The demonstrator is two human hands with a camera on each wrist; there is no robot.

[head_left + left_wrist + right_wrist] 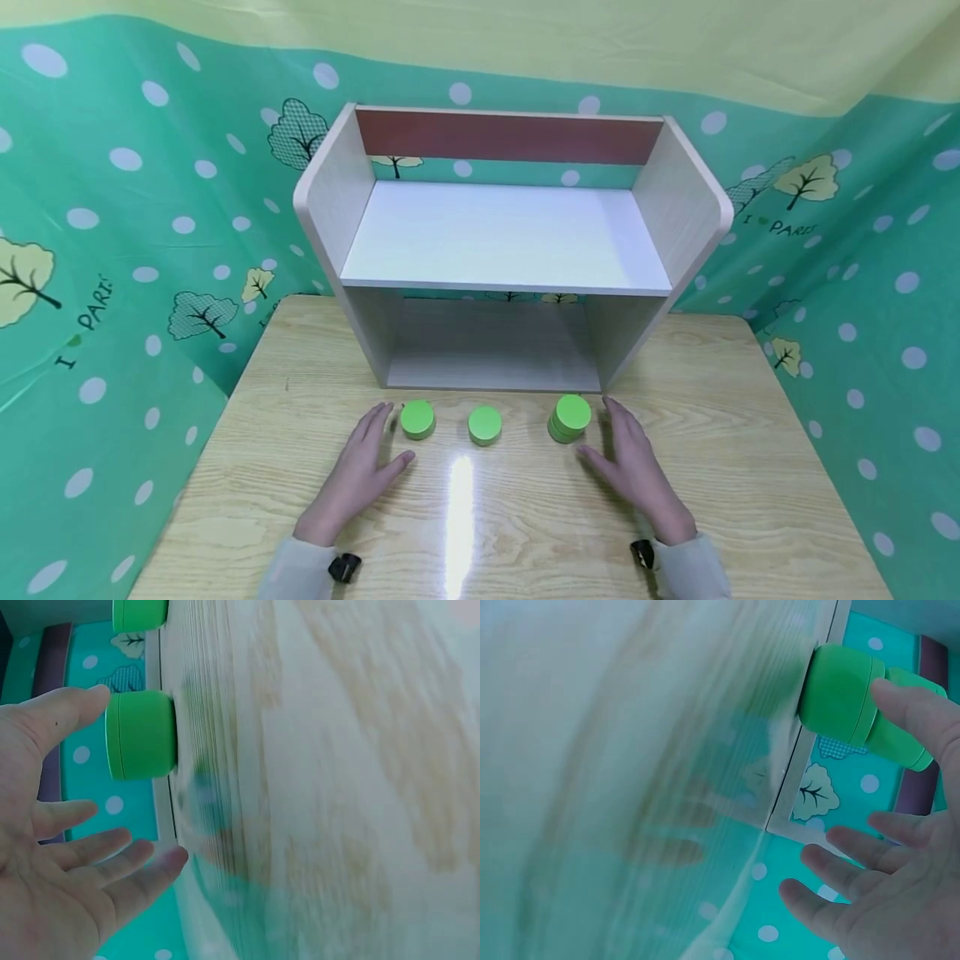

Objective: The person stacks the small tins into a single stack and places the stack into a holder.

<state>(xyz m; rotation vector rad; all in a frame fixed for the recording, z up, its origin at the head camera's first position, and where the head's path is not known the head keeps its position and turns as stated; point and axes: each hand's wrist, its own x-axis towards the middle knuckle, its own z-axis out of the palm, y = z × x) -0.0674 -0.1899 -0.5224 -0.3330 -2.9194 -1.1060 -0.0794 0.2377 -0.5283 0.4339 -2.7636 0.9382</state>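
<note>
Three green spots stand in a row on the table before the shelf: a round lidded container (417, 419) at left, a similar round container (485, 425) in the middle, and a stack of two such containers (570, 418) at right. My left hand (362, 462) is beside the left container, fingers extended and thumb apart. In the left wrist view, that container's lid seam shows near the thumb. To the right of the stack, my right hand (630, 458) has its fingers spread and holds nothing. The right wrist view shows the stack's lower container (838, 694) and upper container (906, 724).
A two-level white shelf (502, 237) with a brown back strip (510, 136) stands behind the containers on the wooden table (750, 467). A green dotted curtain (120, 200) surrounds the table at the back and sides. Dark wrist straps (344, 568) sit at the sleeves.
</note>
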